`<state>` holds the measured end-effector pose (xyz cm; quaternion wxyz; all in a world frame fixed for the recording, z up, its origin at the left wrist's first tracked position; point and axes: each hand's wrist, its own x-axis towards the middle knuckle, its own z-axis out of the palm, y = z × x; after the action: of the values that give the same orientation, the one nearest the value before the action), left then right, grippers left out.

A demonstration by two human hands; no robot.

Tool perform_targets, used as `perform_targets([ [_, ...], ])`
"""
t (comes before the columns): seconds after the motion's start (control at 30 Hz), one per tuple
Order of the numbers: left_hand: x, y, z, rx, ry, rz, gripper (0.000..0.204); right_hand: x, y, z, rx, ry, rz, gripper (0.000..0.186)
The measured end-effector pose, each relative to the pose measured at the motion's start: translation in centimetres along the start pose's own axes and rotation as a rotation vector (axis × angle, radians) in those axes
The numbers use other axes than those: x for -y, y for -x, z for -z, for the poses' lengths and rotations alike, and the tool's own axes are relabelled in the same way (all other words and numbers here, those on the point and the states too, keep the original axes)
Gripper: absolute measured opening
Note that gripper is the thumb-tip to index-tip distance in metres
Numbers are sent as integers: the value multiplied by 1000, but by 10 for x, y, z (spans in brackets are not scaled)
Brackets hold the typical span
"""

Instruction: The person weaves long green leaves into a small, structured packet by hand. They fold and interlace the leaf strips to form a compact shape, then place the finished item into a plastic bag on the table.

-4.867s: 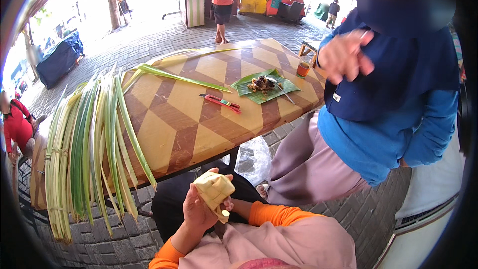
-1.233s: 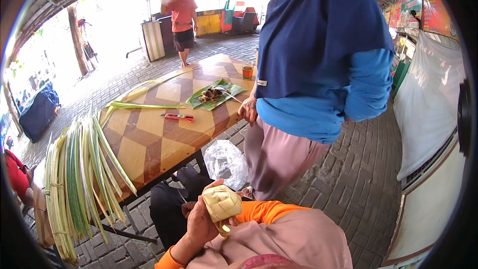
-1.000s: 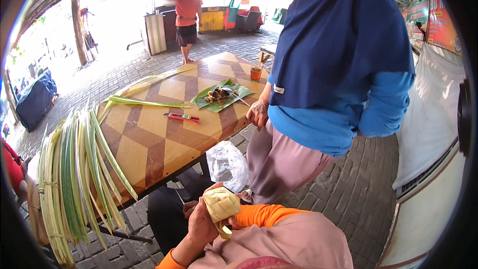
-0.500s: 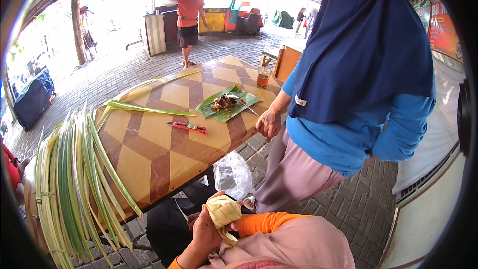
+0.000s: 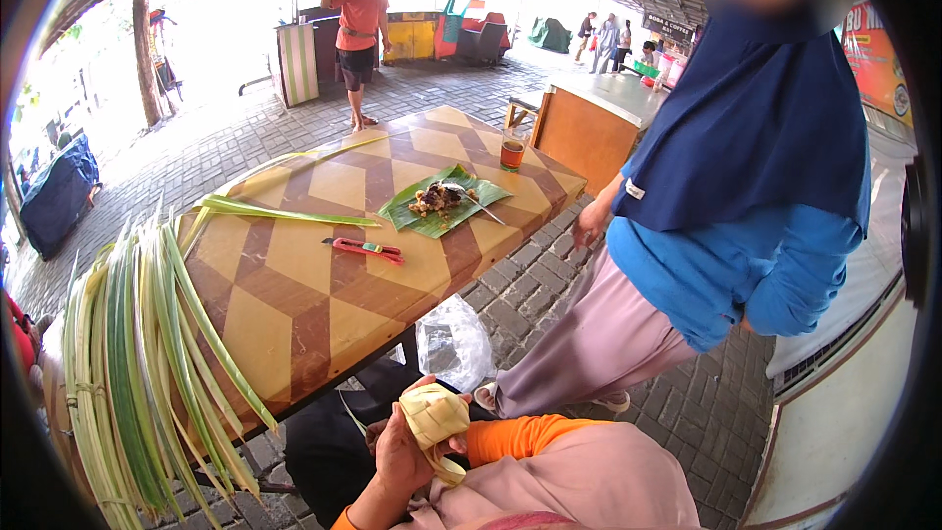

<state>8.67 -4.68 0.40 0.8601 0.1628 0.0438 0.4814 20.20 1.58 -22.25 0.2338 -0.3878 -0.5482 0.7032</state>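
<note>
Low in the view, close to my body, is a pale woven palm-leaf pouch with a loose strip hanging from its underside. My left hand is closed around its left side. From the right, my right hand reaches in under an orange sleeve and grips the pouch too; most of its fingers are hidden behind the weave. Long green and yellow palm-leaf strips lie in a bundle over the table's left end. A red box cutter rests on the patterned table.
Food on a banana leaf with a spoon and a glass of brown drink are on the table. A person in a blue top stands at the right, a plastic bag beside their legs. Another person stands beyond the table.
The person in blue has shifted right and drawn their hand back from the table edge. The far person's raised arm shows more clearly. My hands keep their hold on the pouch.
</note>
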Motion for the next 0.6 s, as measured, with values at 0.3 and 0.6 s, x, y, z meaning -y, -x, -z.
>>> perform_targets([
  [0.3,-2,0,-1,2,-13,-4,61,-1,2,-4,-1,-7,4,40],
  [0.6,3,-3,-1,-19,-4,9,59,0,5,-2,-11,-14,13,41],
])
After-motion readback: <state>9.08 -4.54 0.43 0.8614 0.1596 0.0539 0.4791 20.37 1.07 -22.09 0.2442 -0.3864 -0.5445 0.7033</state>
